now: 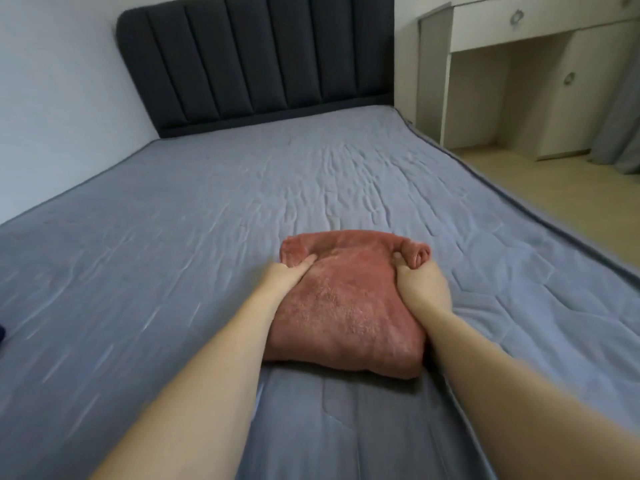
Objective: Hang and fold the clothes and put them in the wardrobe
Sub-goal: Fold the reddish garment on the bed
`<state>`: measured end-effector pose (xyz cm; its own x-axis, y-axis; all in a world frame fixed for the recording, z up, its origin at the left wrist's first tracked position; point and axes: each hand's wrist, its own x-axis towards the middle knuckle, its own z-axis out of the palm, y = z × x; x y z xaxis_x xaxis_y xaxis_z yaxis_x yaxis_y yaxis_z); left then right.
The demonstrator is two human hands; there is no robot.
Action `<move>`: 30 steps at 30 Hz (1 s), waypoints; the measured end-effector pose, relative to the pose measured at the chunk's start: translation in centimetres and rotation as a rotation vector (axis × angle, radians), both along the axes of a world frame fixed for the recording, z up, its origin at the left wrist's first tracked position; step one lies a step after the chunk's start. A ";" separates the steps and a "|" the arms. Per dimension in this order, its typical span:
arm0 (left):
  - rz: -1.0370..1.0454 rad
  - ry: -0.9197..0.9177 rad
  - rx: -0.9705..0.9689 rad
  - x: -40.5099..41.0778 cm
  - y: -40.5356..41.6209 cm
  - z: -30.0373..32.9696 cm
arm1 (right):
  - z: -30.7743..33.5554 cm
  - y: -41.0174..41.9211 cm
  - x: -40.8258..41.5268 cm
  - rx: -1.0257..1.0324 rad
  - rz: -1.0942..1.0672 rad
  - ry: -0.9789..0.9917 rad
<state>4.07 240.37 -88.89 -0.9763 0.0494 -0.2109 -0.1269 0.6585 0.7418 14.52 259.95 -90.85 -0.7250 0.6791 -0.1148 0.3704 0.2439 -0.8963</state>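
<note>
The folded pink garment (349, 306) lies on the grey bed (173, 271) in front of me, towards the near edge; my left hand (291, 271) holds its far left corner, thumb on top and fingers tucked under the fabric — my right hand (420, 282) grips the far right corner, fingers curled round the bunched fold; the dark padded headboard (259, 60) stands at the far end, a pale desk (512, 77) off to the right.
</note>
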 end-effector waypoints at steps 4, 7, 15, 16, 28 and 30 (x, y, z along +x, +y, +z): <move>0.056 0.024 0.001 -1.8 0.1 -1.2 | -1.1 0.9 -1.8 0.052 0.034 -0.023; 0.053 0.036 -0.003 -1.4 -0.1 -0.6 | -0.3 1.1 -1.8 0.025 0.111 -0.037; 0.059 -0.360 0.443 6.8 -5.3 13.3 | 15.5 -2.2 2.7 -0.625 0.214 -0.128; 0.069 -0.395 0.472 7.7 -6.8 16.7 | 19.0 -3.2 3.1 -0.643 0.224 -0.130; 0.423 -0.289 0.643 23.1 -34.7 72.1 | 72.6 -28.6 7.5 -0.667 0.830 -0.219; 0.496 -0.222 0.633 27.1 -40.7 78.7 | 78.5 -35.0 9.2 -0.646 0.939 -0.236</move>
<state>31.13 199.64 -10.20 -0.8549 -0.2020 -0.4779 -0.4793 -0.0451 0.8765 23.73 224.98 -12.34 -0.8265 -0.3481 -0.4424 0.4607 0.0335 -0.8869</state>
